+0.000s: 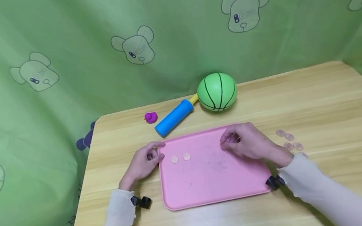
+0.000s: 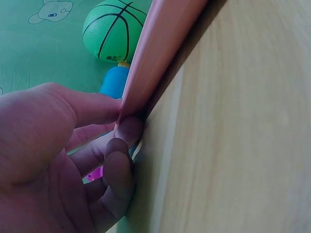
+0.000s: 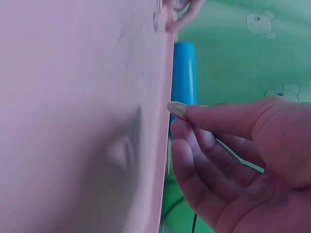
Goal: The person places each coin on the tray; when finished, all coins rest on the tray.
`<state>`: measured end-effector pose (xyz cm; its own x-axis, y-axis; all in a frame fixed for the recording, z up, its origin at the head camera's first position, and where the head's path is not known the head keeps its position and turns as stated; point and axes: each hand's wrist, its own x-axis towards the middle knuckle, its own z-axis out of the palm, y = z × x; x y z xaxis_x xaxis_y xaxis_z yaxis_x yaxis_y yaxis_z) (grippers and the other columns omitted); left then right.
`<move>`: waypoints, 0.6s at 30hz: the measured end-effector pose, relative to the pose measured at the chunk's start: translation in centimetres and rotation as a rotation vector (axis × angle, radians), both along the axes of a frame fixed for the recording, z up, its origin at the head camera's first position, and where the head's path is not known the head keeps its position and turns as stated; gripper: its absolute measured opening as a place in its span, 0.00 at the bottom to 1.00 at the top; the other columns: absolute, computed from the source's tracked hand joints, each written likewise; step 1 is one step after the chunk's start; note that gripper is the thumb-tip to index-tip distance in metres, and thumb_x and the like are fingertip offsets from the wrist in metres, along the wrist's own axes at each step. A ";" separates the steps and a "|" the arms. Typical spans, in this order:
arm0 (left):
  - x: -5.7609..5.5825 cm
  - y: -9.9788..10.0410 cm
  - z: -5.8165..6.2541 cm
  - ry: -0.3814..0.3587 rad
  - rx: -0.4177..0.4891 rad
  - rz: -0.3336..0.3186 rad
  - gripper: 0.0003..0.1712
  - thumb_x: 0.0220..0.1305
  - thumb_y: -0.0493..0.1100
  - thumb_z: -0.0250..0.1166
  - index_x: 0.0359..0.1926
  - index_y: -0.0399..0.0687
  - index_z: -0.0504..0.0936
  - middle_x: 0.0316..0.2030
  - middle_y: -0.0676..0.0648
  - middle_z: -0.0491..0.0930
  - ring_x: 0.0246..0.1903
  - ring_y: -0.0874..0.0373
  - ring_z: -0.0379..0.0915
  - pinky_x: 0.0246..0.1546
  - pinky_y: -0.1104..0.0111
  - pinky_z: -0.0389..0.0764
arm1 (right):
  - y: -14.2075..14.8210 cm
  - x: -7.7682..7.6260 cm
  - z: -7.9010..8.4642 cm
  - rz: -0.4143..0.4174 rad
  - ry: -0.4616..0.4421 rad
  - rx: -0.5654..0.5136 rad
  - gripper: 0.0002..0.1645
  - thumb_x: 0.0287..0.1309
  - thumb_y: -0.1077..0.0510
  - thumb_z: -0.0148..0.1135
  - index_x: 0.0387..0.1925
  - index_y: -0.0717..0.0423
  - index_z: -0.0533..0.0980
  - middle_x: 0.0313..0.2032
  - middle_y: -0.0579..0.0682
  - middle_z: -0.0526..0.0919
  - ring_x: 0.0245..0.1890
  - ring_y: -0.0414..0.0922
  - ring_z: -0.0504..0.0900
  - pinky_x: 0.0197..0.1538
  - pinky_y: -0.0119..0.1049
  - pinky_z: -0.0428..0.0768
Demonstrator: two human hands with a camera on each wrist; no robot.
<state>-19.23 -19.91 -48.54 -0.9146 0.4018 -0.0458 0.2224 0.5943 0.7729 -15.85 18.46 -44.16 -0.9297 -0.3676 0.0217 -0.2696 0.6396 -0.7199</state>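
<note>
A pink tray (image 1: 215, 187) lies on the wooden table. My left hand (image 1: 142, 162) grips its left rim near the far corner; in the left wrist view the thumb is on one side and fingers on the other. Over the tray's right half, my right hand (image 1: 247, 142) pinches a coin (image 3: 178, 109) between thumb and fingertips, a little above the surface. Two pale coins, a left one (image 1: 174, 159) and a right one (image 1: 186, 156), lie side by side on the tray's left part. Several more coins (image 1: 298, 146) rest on the table right of the tray, partly behind my right wrist.
Beyond the tray lie a purple rubber duck (image 1: 151, 117), a blue hand pump (image 1: 174, 118) with a yellow end, and a green ball (image 1: 217, 92) with black lines. A green curtain (image 1: 184, 48) with printed bear heads hangs behind the table (image 1: 339, 114).
</note>
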 end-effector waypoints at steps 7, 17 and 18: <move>0.2 0.1 0.2 -0.010 0.005 0.004 0.22 0.77 0.37 0.68 0.68 0.45 0.83 0.31 0.47 0.82 0.31 0.59 0.73 0.37 0.71 0.74 | -3.9 -0.6 -0.7 0.035 -0.060 -0.045 0.04 0.66 0.61 0.76 0.41 0.54 0.87 0.35 0.48 0.90 0.35 0.40 0.85 0.43 0.31 0.85; 0.1 0.0 0.1 -0.015 0.002 0.009 0.23 0.76 0.36 0.69 0.68 0.45 0.83 0.31 0.47 0.82 0.30 0.59 0.73 0.37 0.71 0.75 | -7.1 -1.5 -1.8 0.060 -0.142 -0.062 0.08 0.66 0.63 0.76 0.45 0.59 0.84 0.35 0.49 0.89 0.34 0.39 0.84 0.41 0.31 0.85; 0.1 0.0 0.1 -0.013 0.003 0.008 0.23 0.76 0.36 0.69 0.68 0.45 0.83 0.31 0.48 0.82 0.30 0.59 0.73 0.37 0.71 0.75 | -7.2 -1.5 -1.8 0.054 -0.144 -0.059 0.08 0.66 0.64 0.76 0.45 0.59 0.84 0.34 0.48 0.89 0.33 0.40 0.84 0.41 0.31 0.85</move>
<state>-19.12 -19.90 -48.48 -0.9171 0.3946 -0.0562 0.2079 0.5937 0.7774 -17.36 11.25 -45.93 -0.9038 -0.4188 -0.0875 -0.1936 0.5826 -0.7894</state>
